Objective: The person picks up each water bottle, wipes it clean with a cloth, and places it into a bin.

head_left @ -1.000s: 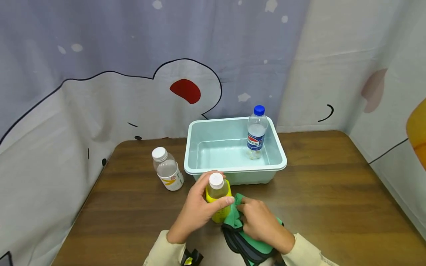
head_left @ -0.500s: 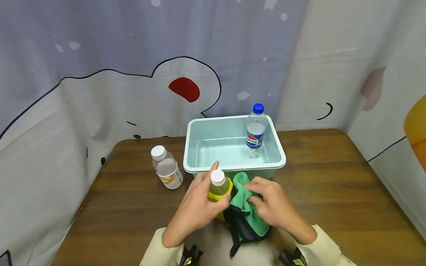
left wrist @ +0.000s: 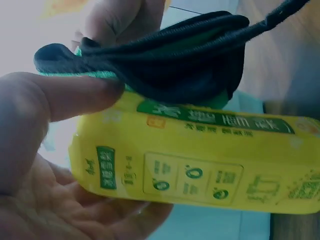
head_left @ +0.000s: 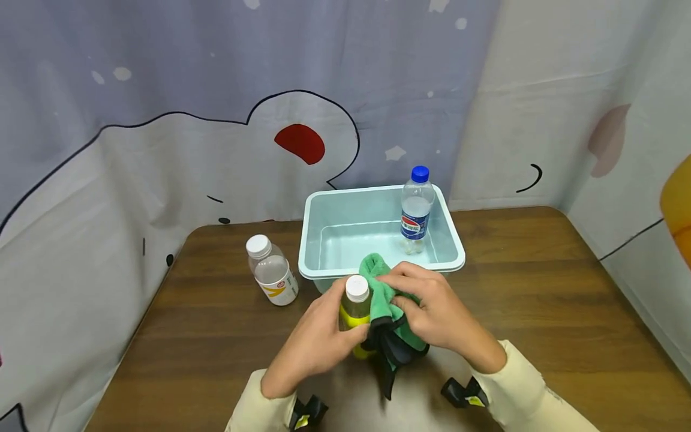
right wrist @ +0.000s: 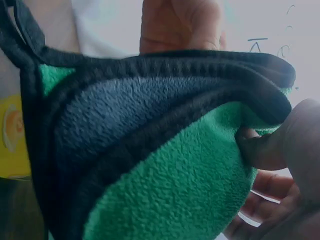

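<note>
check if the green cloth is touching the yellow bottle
Touching. The left wrist view shows the green cloth lying directly on the yellow bottle, with no gap between them.

Green cloth (head_left: 384, 294) in right hand (head_left: 432, 315) now higher against yellow bottle (head_left: 355, 312), up beside its white cap (head_left: 357, 287).

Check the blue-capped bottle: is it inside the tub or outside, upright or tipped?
Inside and upright. The blue-capped bottle stands in the far right corner of the pale green tub, cap on top.

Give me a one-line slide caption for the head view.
Left hand grips a yellow-labelled plastic bottle while right hand presses a green cloth against it, before a pale blue tub.
</note>
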Tool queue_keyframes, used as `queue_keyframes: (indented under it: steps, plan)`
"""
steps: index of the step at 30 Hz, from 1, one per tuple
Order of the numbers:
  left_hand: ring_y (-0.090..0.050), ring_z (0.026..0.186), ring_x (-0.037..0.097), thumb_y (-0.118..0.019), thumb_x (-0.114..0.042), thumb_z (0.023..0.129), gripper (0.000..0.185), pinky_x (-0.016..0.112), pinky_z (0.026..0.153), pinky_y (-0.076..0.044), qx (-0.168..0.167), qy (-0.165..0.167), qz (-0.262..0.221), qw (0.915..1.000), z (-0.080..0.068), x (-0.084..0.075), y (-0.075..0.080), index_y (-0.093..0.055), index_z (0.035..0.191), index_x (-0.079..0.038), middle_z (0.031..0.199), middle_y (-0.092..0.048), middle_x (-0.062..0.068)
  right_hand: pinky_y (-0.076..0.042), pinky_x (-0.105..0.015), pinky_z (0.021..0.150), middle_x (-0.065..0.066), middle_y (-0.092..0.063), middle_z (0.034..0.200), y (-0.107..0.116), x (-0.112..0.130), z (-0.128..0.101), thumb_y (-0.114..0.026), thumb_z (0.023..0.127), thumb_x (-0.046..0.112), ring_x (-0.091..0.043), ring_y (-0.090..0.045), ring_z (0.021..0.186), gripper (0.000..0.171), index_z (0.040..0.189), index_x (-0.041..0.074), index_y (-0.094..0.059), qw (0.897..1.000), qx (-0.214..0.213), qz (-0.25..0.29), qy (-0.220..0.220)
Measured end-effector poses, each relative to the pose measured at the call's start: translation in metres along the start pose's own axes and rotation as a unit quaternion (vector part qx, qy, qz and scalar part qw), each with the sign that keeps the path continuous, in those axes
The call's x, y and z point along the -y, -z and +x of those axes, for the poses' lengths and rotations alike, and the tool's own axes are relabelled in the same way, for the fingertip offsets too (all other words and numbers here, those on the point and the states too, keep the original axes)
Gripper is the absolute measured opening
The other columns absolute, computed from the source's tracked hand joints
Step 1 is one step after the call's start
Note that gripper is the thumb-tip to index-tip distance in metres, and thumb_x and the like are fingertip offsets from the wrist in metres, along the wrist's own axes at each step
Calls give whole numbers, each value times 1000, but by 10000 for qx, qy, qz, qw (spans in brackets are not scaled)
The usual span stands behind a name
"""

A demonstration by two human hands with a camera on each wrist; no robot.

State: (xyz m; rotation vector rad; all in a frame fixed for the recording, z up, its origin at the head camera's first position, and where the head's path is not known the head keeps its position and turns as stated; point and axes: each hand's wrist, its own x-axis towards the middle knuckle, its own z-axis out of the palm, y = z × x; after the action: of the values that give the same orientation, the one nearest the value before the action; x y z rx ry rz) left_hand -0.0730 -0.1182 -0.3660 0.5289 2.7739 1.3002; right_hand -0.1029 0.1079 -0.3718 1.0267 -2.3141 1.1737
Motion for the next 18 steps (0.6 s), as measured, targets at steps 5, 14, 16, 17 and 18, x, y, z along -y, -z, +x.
queue_keyframes:
  steps: [5, 14, 16, 17, 18]
  plan:
    - [-64, 96, 14, -80, -10, 85, 60, 33, 85, -55, -68, -186, -64, 9998, -3, 2, -2, -51, 138, -9, 116, -69, 3, -52, -21, 72, 5, -71, 95, 0, -3, 3, -67, 78, -19, -6, -60, 81, 43, 107, 10, -80, 9996, 166, 96, 220]
    - [-62, 102, 14, -80, -10, 88, 58, 38, 92, -55, -272, -455, 27, 9986, -8, 6, -9, -52, 140, -8, 120, -65, 2, -38, -10, 65, 8, -56, 78, -5, -11, -1, -58, 74, -20, 0, -45, 71, 37, 72, 17, -63, 9970, 541, -130, 548]
    - [-62, 102, 13, -80, -12, 89, 57, 37, 92, -55, -184, -490, -76, 9986, -8, 7, -9, -52, 138, -9, 119, -65, 2, -30, -9, 62, 8, -46, 72, -11, -14, -6, -56, 71, -20, 1, -35, 69, 37, 65, 17, -51, 9962, 642, -248, 529]
    - [-62, 102, 13, -80, -13, 90, 55, 36, 92, -55, -139, -509, -111, 9985, -8, 8, -9, -52, 137, -10, 119, -65, 1, -28, -9, 61, 7, -42, 71, -15, -16, -9, -56, 70, -19, 1, -32, 68, 38, 63, 17, -46, 9958, 690, -310, 510]
    - [-62, 102, 13, -79, -13, 90, 54, 36, 92, -55, -105, -536, -151, 9984, -8, 8, -8, -51, 136, -10, 119, -65, 1, -27, -9, 61, 7, -40, 70, -19, -18, -11, -56, 70, -19, 1, -30, 68, 38, 62, 17, -44, 9955, 723, -363, 487]
